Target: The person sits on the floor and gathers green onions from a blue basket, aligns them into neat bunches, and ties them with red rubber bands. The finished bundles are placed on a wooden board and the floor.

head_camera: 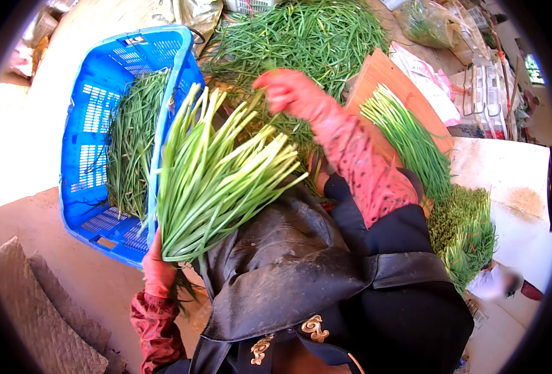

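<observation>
My left hand (158, 271), in a red rubber glove, grips a loose bunch of garlic chives (220, 187). The pale stem ends fan out up and to the right, above my dark apron (280, 290). My right hand (285, 91), gloved in red with a dotted sleeve, is raised beyond the stems, near a big heap of green leaves (304, 37). Motion blurs its fingers, and I cannot make out whether they pinch anything. Left of the bunch a blue plastic crate (86, 163) is tipped on its side, with chive leaves (138, 145) inside.
An orange-brown board (374, 79) at the right bears a neat pile of chives (411, 135). Tied bundles with budded tops (463, 229) stand beyond it. Brown quilted matting (42, 318) lies lower left. A person in white (493, 280) is at the far right.
</observation>
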Action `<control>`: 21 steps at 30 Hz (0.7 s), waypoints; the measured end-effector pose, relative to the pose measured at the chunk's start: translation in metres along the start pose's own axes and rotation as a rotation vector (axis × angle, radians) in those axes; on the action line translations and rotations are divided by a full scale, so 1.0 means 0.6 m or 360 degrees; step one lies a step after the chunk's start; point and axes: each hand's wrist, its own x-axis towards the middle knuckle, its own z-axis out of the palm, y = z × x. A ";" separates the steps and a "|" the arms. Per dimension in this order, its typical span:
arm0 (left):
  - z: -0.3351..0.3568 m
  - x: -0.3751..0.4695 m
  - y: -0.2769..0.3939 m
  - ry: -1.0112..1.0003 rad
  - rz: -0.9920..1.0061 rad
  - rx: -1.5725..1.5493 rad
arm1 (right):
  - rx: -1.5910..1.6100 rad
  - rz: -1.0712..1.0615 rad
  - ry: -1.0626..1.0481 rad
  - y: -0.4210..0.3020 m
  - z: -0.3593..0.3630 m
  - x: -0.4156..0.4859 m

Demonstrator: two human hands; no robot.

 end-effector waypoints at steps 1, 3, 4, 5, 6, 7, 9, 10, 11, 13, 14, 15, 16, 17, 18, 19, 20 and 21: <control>0.005 0.005 0.033 -0.0063 -0.0093 0.0054 | 0.0097 -0.0045 0.0170 -0.023 -0.020 -0.023; 0.011 0.006 0.044 -0.0082 -0.0182 -0.0054 | -0.0189 -0.0179 0.0494 -0.023 -0.076 -0.044; 0.014 0.004 0.048 -0.0111 -0.0273 -0.0217 | -0.0467 -0.0061 0.0457 -0.022 -0.074 -0.053; 0.014 0.005 0.051 -0.0130 -0.0359 -0.0376 | -0.0746 0.0053 0.0409 -0.025 -0.055 -0.058; 0.014 0.006 0.055 -0.0149 -0.0445 -0.0535 | -0.0873 0.0196 0.0414 -0.008 -0.027 -0.052; 0.016 0.008 0.060 -0.0144 -0.0397 -0.0514 | -0.1000 0.0343 0.0428 0.018 0.019 -0.047; 0.016 0.008 0.067 -0.0139 -0.0322 -0.0453 | -0.1135 0.0319 0.0020 0.071 0.047 -0.054; 0.012 0.006 0.072 -0.0102 -0.0396 -0.0800 | -0.0733 0.0079 -0.0161 0.087 0.072 -0.064; 0.010 0.005 0.067 -0.0122 -0.0456 -0.0894 | -0.0581 0.0298 -0.0156 0.091 0.055 -0.073; 0.009 0.009 0.039 -0.0158 -0.0575 -0.1085 | -0.0849 0.0076 -0.0068 0.104 0.030 -0.093; 0.007 0.012 0.028 -0.0269 -0.0582 -0.1043 | -0.0838 0.0073 0.0022 0.108 0.027 -0.105; 0.008 0.010 0.019 -0.0252 -0.0611 -0.1114 | -0.0552 0.0297 0.0189 0.112 0.027 -0.118; 0.014 0.013 0.024 -0.0248 -0.0643 -0.1187 | -0.0312 0.0100 0.0193 0.139 -0.005 -0.124; 0.022 0.017 0.034 -0.0239 -0.0674 -0.1262 | -0.0070 -0.0094 0.0167 0.159 -0.025 -0.130; 0.019 0.018 0.049 -0.0348 -0.0468 -0.0874 | 0.0033 -0.0086 0.0428 0.172 -0.047 -0.136; 0.014 0.024 0.059 -0.0375 -0.0483 -0.0881 | 0.0242 -0.0137 0.0446 0.167 -0.080 -0.147; 0.015 0.032 0.065 -0.0411 -0.0496 -0.0892 | 0.0445 -0.0196 0.0469 0.162 -0.115 -0.161; 0.009 0.034 0.068 -0.0439 -0.0511 -0.0890 | 0.0756 -0.0319 0.0241 0.152 -0.165 -0.182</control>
